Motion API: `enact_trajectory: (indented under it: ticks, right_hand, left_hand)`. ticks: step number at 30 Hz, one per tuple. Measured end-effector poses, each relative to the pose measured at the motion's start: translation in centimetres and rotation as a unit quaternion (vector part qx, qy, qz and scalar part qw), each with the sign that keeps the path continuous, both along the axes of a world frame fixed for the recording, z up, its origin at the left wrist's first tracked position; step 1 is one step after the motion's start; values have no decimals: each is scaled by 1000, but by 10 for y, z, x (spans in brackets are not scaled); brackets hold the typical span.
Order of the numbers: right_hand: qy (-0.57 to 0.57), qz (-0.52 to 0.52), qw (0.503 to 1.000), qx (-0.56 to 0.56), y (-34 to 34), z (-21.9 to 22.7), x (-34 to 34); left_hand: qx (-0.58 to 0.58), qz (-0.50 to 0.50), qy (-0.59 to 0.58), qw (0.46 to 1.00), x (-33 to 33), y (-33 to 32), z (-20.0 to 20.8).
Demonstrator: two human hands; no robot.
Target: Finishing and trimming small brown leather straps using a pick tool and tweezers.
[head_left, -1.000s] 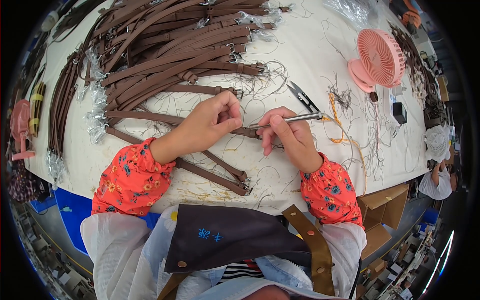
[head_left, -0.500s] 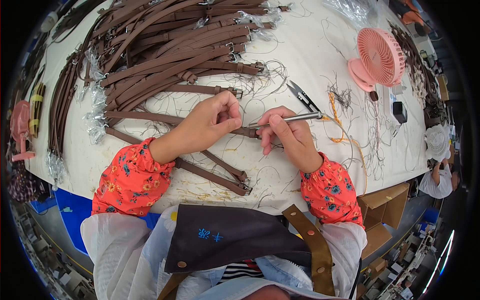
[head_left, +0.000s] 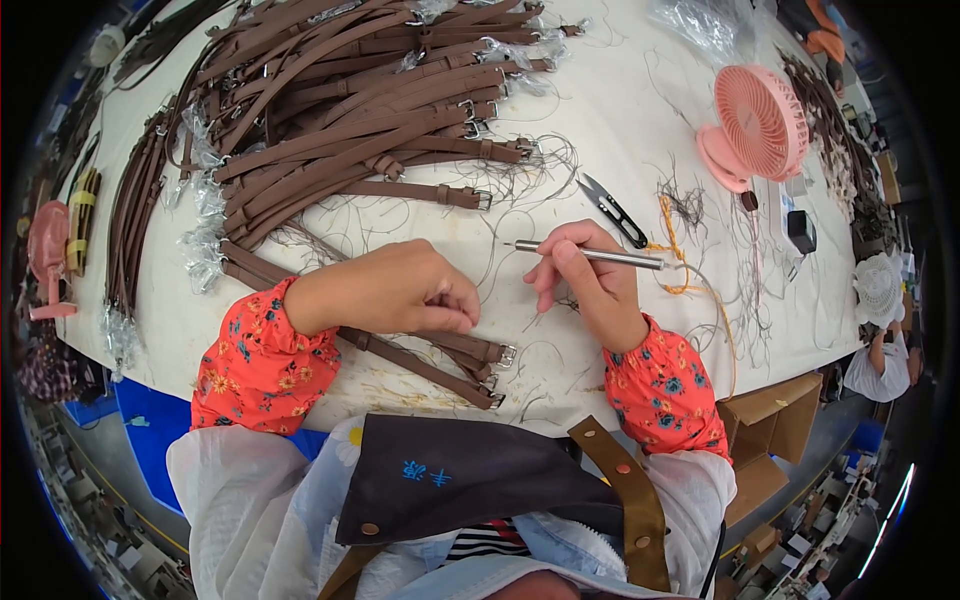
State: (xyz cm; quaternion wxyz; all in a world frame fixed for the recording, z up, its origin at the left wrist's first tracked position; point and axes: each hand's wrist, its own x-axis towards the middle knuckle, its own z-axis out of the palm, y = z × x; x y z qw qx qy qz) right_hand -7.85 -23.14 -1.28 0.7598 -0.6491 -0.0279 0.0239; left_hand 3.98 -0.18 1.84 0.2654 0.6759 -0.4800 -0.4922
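Note:
My left hand [head_left: 395, 288] is closed, thumb against curled fingers, over several brown belt straps [head_left: 415, 372]. Whether anything is pinched in it is hidden. From beneath that hand, strap ends with metal buckles [head_left: 507, 356] stick out to the right. My right hand [head_left: 592, 282] grips a slim silver pen-shaped tool [head_left: 620, 258] between thumb and fingers. Its thin tip points left, clear of the straps, and a grey cord [head_left: 705, 282] trails from its back end. Black thread snips [head_left: 612, 210] lie just beyond my right hand.
A large pile of brown straps [head_left: 360, 110], some ends wrapped in clear plastic, covers the far left. Loose dark threads [head_left: 685, 200] litter the white table. A pink fan [head_left: 752, 125] stands far right, by orange cord [head_left: 672, 225]. A cardboard box [head_left: 775, 420] sits below the right edge.
My left hand has come nearer and turned palm down. A strap end that lay by the tool's tip is now nearer me, beside other straps. The right hand has lowered slightly, tool still held.

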Motion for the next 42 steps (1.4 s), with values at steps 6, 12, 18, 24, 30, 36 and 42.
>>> enact_trajectory:
  ticks: [6,12,18,24,30,36,42]
  right_hand:
    - [-28,-30,996,-75,2,2,1]
    - [-79,-65,987,-126,2,5,2]
    - [-94,-80,980,-155,2,3,4]
    - [-198,-13,947,-252,4,-5,10]
    - [-193,5,939,-285,5,-1,6]
    - [-171,-1,925,-339,4,3,6]
    - [-229,30,877,-421,0,2,11]
  left_hand:
    - [-193,225,-462,836,12,8,-24]
    - [-177,183,-458,852,14,4,-21]
    - [-172,263,-29,949,0,-2,-15]
    - [-166,277,31,946,-9,-9,-32]
    - [-158,278,88,943,-11,-8,-28]
    - [-134,165,-324,922,11,12,-8]
    - [-187,210,-211,936,-10,-2,-4]
